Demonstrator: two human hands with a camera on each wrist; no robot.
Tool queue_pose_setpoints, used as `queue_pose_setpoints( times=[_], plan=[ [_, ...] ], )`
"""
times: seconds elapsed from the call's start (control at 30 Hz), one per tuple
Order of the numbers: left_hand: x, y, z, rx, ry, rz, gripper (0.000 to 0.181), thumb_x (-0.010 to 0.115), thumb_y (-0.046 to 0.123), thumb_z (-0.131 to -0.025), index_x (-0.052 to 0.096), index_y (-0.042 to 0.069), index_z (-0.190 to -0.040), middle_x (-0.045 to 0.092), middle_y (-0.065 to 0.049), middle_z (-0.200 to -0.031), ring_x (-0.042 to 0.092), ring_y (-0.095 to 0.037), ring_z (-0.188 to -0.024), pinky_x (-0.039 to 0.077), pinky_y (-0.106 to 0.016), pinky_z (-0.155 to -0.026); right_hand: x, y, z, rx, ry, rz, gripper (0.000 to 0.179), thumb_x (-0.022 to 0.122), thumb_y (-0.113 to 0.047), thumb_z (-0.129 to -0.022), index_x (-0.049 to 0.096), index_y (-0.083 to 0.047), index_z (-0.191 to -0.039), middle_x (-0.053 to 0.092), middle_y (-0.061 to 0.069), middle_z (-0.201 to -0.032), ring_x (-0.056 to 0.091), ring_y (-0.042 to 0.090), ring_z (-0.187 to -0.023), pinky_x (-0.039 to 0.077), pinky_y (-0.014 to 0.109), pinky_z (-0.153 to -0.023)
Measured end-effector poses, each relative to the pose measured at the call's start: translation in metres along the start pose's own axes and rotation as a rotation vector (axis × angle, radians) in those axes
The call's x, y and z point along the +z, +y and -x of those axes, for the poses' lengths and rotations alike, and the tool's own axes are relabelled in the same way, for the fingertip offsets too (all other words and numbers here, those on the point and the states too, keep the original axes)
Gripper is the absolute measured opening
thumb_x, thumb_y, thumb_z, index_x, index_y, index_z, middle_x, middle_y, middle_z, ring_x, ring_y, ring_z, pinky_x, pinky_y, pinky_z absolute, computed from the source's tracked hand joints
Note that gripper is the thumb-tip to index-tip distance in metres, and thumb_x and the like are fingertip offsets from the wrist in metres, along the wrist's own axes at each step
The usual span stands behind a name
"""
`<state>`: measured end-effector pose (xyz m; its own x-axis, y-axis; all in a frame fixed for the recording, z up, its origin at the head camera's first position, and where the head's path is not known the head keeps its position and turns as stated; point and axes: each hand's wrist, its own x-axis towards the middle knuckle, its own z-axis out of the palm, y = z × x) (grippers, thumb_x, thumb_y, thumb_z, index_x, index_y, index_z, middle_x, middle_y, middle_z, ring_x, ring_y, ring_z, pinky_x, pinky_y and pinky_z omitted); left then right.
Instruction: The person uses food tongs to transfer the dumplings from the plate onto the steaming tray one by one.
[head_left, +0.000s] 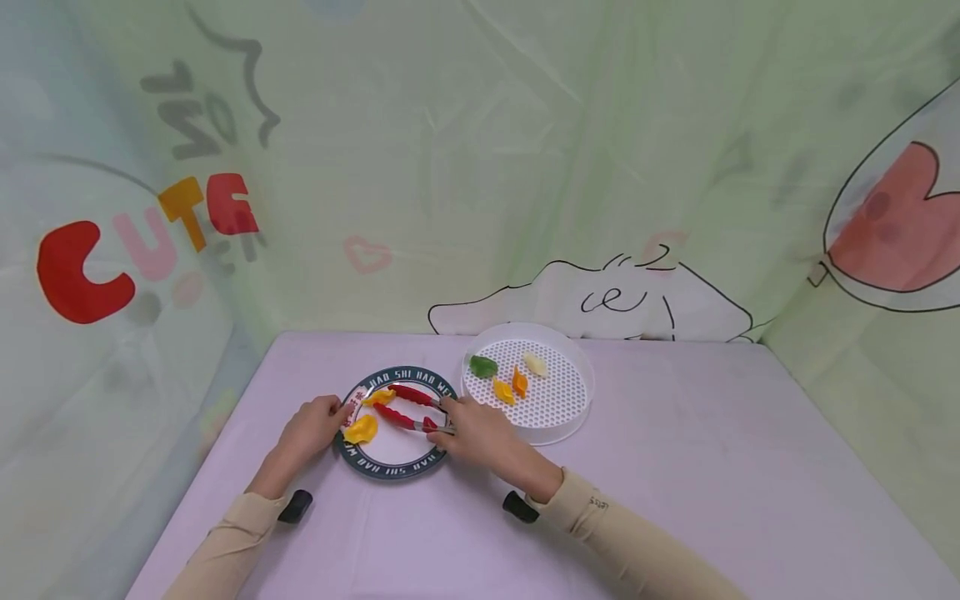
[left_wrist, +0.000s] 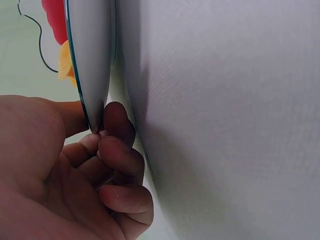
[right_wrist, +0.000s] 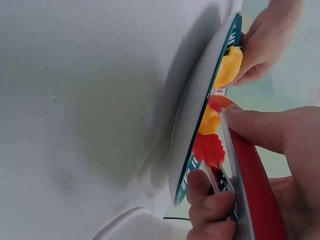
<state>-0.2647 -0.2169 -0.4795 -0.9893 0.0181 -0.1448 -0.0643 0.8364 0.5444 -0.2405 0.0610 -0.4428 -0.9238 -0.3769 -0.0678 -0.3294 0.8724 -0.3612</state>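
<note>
My left hand pinches the left rim of a round plate with a dark lettered border; the left wrist view shows the thumb above and fingers underneath. In my right hand is a pair of tongs with red handles and red scalloped tips, spread apart over the plate. One yellow dumpling-like piece lies by the upper tip. Another, rounder yellow piece sits at the plate's left side, near the left hand.
Right of the plate stands a white round perforated tray. It holds a green piece, a cream piece and two orange pieces. Printed cloth walls rise behind and beside the pale table.
</note>
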Motion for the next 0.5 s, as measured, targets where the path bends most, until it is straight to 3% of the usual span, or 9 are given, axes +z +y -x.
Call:
queue_pose_setpoints(
  times=[0.5],
  plan=[
    [-0.0002,0.0011,0.0005,-0.016,-0.004,0.015,0.03,0.056,0.032,-0.102,0.063,0.003,-0.095,0.055,-0.006,-0.072,0.052,-0.019,-0.067,0.04,-0.026,-0.059,-0.0001,-0.0031,0.0042,-0.048,0.051,0.006,0.05,0.074,-0.04,-0.09,0.064,-0.014,-0.131,0.069,0.001,-0.098,0.053,0.013,-0.071,0.039,0.023,-0.052]
  ],
)
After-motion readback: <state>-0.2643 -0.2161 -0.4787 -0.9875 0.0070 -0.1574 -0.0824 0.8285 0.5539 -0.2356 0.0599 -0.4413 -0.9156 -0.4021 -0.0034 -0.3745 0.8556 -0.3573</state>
